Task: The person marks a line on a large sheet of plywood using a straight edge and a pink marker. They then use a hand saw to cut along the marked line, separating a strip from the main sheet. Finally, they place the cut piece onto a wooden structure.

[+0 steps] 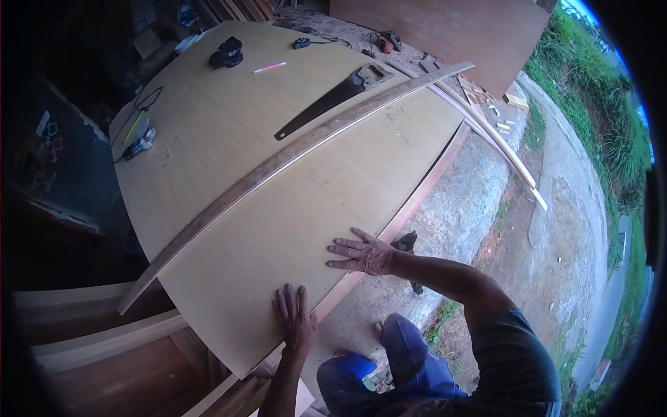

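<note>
A large pale plywood sheet (278,236) lies flat in front of me. My left hand (296,318) rests on it near the close edge, palm down with fingers spread. Farther right along that edge, my right hand (363,254) also lies flat on the wood, fingers apart. Neither hand holds anything. A long wooden strip (278,163) crosses the sheet diagonally, beyond both hands. Past the strip lies a handsaw (323,104) with a dark blade. Under the near edge a reddish board edge (434,174) shows.
On the sheet's far part are a black bag (227,53), a pink-and-white pencil (269,67), a tape measure (301,43) and a power tool (141,144) with a cord. Long thin rods (511,154) lie off to the right. Wooden frames (111,340) stand at lower left.
</note>
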`<state>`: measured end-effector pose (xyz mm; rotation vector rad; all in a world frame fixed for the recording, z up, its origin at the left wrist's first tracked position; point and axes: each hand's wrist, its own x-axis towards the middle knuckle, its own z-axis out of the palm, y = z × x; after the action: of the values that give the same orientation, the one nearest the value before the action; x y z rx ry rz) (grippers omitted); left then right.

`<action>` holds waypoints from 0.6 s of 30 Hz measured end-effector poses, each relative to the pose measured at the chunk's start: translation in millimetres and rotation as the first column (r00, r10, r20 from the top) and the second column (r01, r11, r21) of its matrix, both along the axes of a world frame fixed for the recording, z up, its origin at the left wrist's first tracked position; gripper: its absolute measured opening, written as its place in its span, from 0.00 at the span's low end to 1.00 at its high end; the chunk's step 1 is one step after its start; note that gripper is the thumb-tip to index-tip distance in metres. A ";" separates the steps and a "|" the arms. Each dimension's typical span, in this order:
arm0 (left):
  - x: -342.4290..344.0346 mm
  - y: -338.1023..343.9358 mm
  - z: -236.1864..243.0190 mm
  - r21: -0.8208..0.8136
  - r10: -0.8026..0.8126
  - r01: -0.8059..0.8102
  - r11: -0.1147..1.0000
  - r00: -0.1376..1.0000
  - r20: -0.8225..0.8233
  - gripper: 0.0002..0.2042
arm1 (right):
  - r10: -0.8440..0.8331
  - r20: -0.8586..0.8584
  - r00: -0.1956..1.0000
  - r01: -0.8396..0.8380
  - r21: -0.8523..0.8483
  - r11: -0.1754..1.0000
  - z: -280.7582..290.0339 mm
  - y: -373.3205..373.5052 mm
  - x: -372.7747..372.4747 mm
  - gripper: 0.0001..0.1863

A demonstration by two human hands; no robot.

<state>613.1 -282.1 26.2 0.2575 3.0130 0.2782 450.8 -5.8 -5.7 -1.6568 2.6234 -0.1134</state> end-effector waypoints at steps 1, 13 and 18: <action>-6.2 10.1 4.0 0.031 0.033 -0.034 0.999 0.999 0.017 0.39 | 0.015 0.003 1.000 -0.015 0.004 1.000 1.7 -3.5 -2.5 0.36; -262.7 283.1 46.3 0.115 -0.165 0.153 0.981 0.982 0.094 0.43 | 0.023 -0.040 0.999 -0.041 -0.547 0.836 -41.2 -25.7 -9.7 0.35; -276.1 356.6 2.4 0.009 -0.191 0.193 0.981 0.964 0.183 0.46 | 0.160 0.700 0.696 0.410 -0.570 0.712 -89.9 12.9 35.4 0.31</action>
<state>337.0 74.4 28.6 0.4919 2.7815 0.2552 486.2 7.1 -95.7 -1.0980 2.1136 -1.5926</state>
